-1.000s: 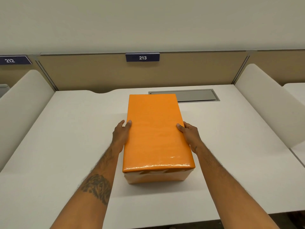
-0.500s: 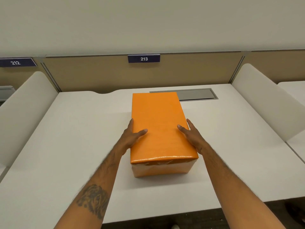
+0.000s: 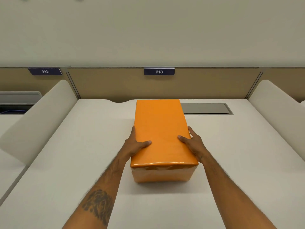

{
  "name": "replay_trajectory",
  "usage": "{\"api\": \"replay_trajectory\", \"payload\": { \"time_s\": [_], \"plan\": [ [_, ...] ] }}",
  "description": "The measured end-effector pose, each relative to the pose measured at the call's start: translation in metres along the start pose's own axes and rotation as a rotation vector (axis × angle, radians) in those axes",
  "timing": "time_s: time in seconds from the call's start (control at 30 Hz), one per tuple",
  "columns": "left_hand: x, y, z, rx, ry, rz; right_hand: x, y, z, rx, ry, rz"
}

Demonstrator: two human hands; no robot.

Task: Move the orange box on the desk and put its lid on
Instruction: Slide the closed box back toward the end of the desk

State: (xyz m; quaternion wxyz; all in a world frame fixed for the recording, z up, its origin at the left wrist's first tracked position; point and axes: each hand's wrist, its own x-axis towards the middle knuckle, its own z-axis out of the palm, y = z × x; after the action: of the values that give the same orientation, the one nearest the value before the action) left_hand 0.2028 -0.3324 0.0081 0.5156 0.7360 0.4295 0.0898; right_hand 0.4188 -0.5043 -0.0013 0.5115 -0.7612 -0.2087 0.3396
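**Two hands on one orange box**

Two bare hands clasp one orange box, which stands on one white desk with its lid already seated on top. The left hand lies against the box's left long side, its thumb laid over the lid's top face and pointing inward; the other fingers run forward along the side edge, close together, mostly hidden behind the box wall. The right hand mirrors it on the right long side: thumb on the lid, remaining fingers held together and stretched forward along the edge. Both hands grip the nearer half of the box, so the far half reaches well beyond the fingertips. Between the two thumbs lies a bare stretch of glossy orange lid. Below the palms, the near end face of the box shows paler orange wrapping.

Beyond the fingertips and to the right, one grey recessed panel sits in the desk, its left end hidden behind the box's far corner. Two white side dividers flank the desk, well apart from either hand. Two dark number plates hang on the tan back partition: 213 straight past the box, 212 far to the left. One tattoo marks the left forearm.
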Motion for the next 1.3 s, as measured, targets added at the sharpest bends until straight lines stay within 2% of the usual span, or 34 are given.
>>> {"api": "replay_trajectory", "payload": {
  "time_s": [0.23, 0.47, 0.83, 1.3],
  "plan": [
    [0.024, -0.006, -0.080, -0.031, 0.121, -0.021, 0.034, -0.050, 0.066, 0.040, -0.088, -0.094],
    [0.047, -0.046, -0.192, -0.054, 0.190, -0.066, 0.060, -0.091, 0.180, 0.012, -0.156, -0.137],
    [0.107, -0.111, -0.347, -0.039, 0.144, -0.099, 0.089, -0.132, 0.350, 0.035, -0.108, -0.124],
    [0.192, -0.161, -0.442, 0.167, 0.184, -0.137, 0.155, -0.166, 0.464, 0.027, -0.091, -0.089]
  ]
}}
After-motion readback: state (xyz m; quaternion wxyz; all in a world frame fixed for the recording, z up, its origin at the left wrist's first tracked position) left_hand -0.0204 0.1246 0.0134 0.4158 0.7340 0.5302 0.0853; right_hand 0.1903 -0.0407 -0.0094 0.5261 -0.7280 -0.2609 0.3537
